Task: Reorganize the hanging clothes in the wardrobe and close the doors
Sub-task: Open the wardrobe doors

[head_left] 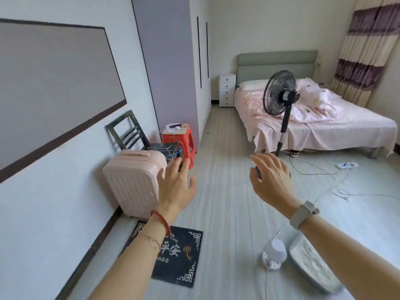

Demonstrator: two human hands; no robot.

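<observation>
The wardrobe [168, 61] stands along the left wall, a tall unit with a lilac side panel and white doors with long black handles; its doors look closed and no hanging clothes show. My left hand [176, 187] is stretched forward with fingers spread and holds nothing; it wears a red bead bracelet. My right hand [271, 180] is also held out with straight fingers and is empty, a watch on its wrist. Both hands hover over the floor, well short of the wardrobe. A bundle of wire hangers [172, 151] lies beside the red stool.
A pink suitcase [134, 182] stands against the left wall, with a dark chair [125, 133] and red stool [180, 140] behind it. A standing fan [281, 100] and a bed [313, 118] fill the right. Cables [324, 174], a dark mat [179, 256] and a small lamp [275, 252] lie on the floor.
</observation>
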